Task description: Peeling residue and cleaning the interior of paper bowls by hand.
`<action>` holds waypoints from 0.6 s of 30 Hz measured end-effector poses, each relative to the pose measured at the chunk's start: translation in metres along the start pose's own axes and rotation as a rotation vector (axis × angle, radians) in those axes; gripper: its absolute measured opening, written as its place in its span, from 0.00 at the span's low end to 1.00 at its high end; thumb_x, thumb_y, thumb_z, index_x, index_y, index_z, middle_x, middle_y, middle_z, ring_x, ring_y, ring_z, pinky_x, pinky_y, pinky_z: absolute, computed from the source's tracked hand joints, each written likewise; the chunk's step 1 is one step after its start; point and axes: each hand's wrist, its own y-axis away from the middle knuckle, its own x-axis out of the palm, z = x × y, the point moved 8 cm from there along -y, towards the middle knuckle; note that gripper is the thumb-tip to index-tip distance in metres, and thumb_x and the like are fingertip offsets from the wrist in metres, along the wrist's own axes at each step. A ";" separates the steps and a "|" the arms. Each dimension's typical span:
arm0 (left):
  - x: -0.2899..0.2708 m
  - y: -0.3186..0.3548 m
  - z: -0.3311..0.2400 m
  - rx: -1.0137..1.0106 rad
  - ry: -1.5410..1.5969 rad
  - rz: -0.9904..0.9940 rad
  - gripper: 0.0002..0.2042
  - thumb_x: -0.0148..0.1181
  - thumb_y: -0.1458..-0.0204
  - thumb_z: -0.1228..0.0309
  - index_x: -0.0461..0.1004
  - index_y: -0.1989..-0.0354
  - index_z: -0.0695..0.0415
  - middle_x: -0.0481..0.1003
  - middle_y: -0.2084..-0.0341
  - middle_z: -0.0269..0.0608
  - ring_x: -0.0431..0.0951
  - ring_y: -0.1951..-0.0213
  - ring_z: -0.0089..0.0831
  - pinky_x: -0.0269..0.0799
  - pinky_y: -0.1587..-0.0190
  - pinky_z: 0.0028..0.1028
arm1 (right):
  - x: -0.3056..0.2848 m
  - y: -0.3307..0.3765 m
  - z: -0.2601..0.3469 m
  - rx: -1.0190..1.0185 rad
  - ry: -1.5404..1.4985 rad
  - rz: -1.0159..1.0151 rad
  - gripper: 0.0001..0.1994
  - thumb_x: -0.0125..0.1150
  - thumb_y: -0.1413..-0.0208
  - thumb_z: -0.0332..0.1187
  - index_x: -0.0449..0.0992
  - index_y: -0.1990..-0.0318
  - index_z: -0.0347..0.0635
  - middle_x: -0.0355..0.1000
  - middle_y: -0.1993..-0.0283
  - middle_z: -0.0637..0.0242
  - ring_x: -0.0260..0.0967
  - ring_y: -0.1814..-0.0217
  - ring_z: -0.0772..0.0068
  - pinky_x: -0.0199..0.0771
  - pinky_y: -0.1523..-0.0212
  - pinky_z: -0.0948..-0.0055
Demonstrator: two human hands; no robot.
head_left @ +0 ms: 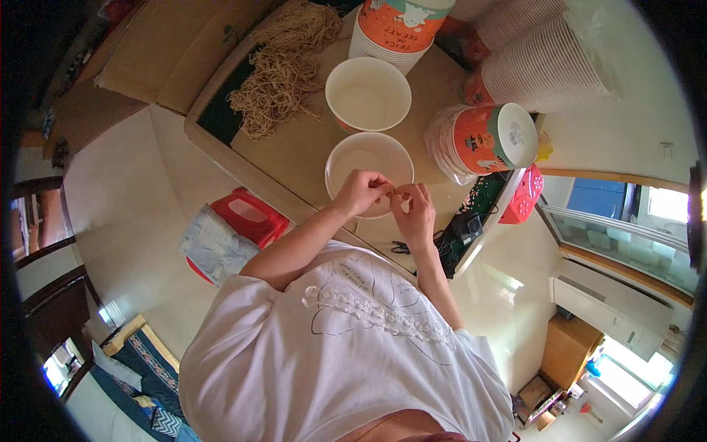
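both hands meet over the near white paper bowl on the tan wooden table: the left hand and right hand pinch a small tan string piece between fingertips, just above the bowl's near rim. a loose pinch could drop it beside the bowl. the heap of tan string, beyond the bowl, could snag a sleeve.

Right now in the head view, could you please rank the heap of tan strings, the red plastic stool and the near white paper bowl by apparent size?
1. Heap of tan strings, largest.
2. Red plastic stool and near white paper bowl, under the hands: these look about alike, and the stool sits lower, farther from the camera, so I will not rank them.
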 end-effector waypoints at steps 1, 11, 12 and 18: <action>0.000 0.000 0.001 0.000 -0.001 0.001 0.06 0.59 0.49 0.74 0.78 0.69 0.64 0.77 0.79 0.35 0.71 0.81 0.16 0.67 0.78 0.18 | 0.001 0.001 -0.006 0.028 -0.008 0.004 0.05 0.62 0.55 0.26 0.71 0.71 0.39 0.68 0.71 0.62 0.68 0.69 0.63 0.68 0.69 0.68; 0.002 0.002 -0.002 0.016 0.019 0.000 0.06 0.59 0.50 0.73 0.78 0.70 0.64 0.78 0.79 0.36 0.71 0.80 0.16 0.67 0.78 0.18 | 0.000 0.003 -0.026 0.124 -0.054 -0.025 0.02 0.60 0.54 0.25 0.75 0.72 0.38 0.66 0.76 0.61 0.66 0.74 0.65 0.67 0.72 0.70; 0.002 0.002 -0.004 0.026 0.006 -0.001 0.06 0.60 0.50 0.73 0.78 0.70 0.64 0.78 0.79 0.36 0.71 0.81 0.16 0.67 0.78 0.18 | -0.001 0.003 -0.026 0.125 -0.054 -0.026 0.02 0.60 0.54 0.25 0.75 0.72 0.38 0.66 0.76 0.61 0.66 0.74 0.65 0.67 0.72 0.70; 0.004 -0.001 0.002 0.072 -0.026 0.015 0.06 0.62 0.53 0.72 0.79 0.70 0.63 0.78 0.79 0.36 0.75 0.77 0.18 0.71 0.72 0.19 | 0.000 0.002 -0.023 0.122 -0.038 0.001 0.01 0.60 0.53 0.25 0.75 0.72 0.38 0.66 0.77 0.61 0.65 0.75 0.68 0.66 0.73 0.71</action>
